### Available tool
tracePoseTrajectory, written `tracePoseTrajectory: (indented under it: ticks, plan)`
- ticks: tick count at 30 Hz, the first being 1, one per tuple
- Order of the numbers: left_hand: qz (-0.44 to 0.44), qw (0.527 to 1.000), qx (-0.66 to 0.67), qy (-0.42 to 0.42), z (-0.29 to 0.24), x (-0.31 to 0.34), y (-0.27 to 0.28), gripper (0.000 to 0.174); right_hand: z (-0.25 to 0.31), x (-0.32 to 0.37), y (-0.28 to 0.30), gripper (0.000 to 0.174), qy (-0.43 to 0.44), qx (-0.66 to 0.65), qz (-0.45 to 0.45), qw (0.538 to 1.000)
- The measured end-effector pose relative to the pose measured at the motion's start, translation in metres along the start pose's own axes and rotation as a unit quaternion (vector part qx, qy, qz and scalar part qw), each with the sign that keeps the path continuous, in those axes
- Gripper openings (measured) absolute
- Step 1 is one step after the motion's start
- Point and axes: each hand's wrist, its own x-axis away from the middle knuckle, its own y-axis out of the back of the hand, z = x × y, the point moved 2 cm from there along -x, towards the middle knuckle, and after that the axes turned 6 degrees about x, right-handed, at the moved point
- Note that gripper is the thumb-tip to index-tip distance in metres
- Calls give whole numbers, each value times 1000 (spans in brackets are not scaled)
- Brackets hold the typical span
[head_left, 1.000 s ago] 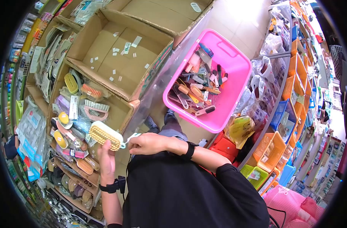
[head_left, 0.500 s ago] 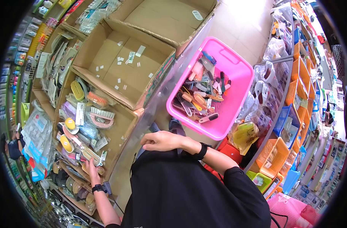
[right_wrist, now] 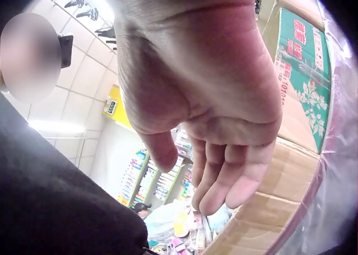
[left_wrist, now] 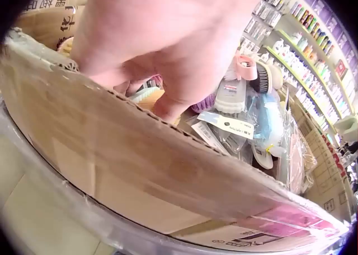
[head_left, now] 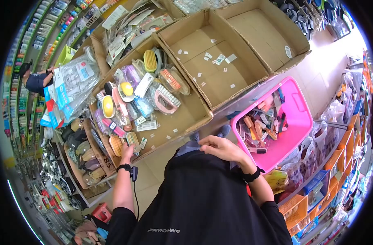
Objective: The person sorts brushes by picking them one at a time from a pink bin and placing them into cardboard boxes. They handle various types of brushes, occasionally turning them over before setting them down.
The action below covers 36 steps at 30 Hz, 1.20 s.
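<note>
Cardboard box [head_left: 182, 119] at left: pale-yellow brush [head_left: 132, 139] at its near edge, beside an orange brush [head_left: 116, 145]. Left hand [head_left: 127, 153] grips the pale-yellow brush, fingers partly closed round it. Right hand [head_left: 224, 148] empty, fingers loosely bent, near the pink tub [head_left: 294, 136] at right.

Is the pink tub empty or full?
Partly full: brushes and other things lie heaped in the pink tub, with bare pink beside them.
</note>
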Motion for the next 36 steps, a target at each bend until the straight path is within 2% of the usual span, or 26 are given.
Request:
tracePoseTrajectory:
  ticks: [4,6,9,10,11,12,13,15,18,21,24,25,26,27,28,30,31,32,33,34,35,36]
  plan:
    - [18,989,-147,-18,-18,0,5,39,8,-6,-2,34,-14,17,30,999]
    - [61,985,-158,38,-29,8,13,42,10,-10,-3,34,0,36,28,999]
    - [98,992,78,32,2,-14,27,33,-9,-7,-4,35,16,53,3,998]
    - [94,995,14,-16,-6,-14,32,36,-7,-5,-2,35,29,66,-4,997]
    - [24,993,-63,-95,-6,-18,33,39,-4,-4,-2,36,46,79,-6,996]
    - [8,985,-68,-156,-10,-20,33,40,-5,-1,0,36,33,64,-6,997]
    - [29,993,41,-106,-18,-11,28,38,-6,1,3,37,24,49,-2,999]
    - [16,991,55,-124,-75,42,0,38,-14,5,7,35,24,32,-26,999]
    - [97,977,71,-178,-118,76,-50,37,-23,15,17,33,17,4,-53,998]
    - [160,940,57,-295,-160,122,-108,41,-38,29,32,32,3,-11,-86,996]
    - [272,908,-40,-316,-208,176,-142,52,-78,53,50,31,-18,9,-131,991]
    - [269,899,-70,-339,-211,182,-151,57,-94,65,58,31,-35,0,-135,990]
    - [264,889,-100,-361,-211,187,-161,62,-120,74,65,30,-10,19,-162,987]
    - [260,878,-129,-381,-210,190,-169,68,-128,90,80,31,-59,-44,-152,986]
    - [284,891,-134,-329,-207,192,-177,77,-160,100,91,31,-95,-67,-192,975]
    - [252,891,-182,-332,-210,196,-184,76,-198,124,125,30,-162,-145,-281,935]
    - [236,890,-206,-332,-211,198,-187,75,-227,134,140,29,-229,-197,-335,892]
    - [232,890,-207,-333,-210,199,-189,74,-260,143,151,28,-212,-222,-447,841]
    - [228,891,-209,-333,-209,199,-190,73,-281,151,160,25,-189,-306,-532,767]
    - [224,891,-211,-334,-210,198,-190,72,-300,155,167,24,-177,-355,-583,709]
    - [220,891,-213,-336,-211,200,-191,71,-318,160,172,23,-196,-374,-603,677]
    - [217,890,-215,-337,-212,201,-192,71,-328,164,175,23,-197,-396,-572,691]
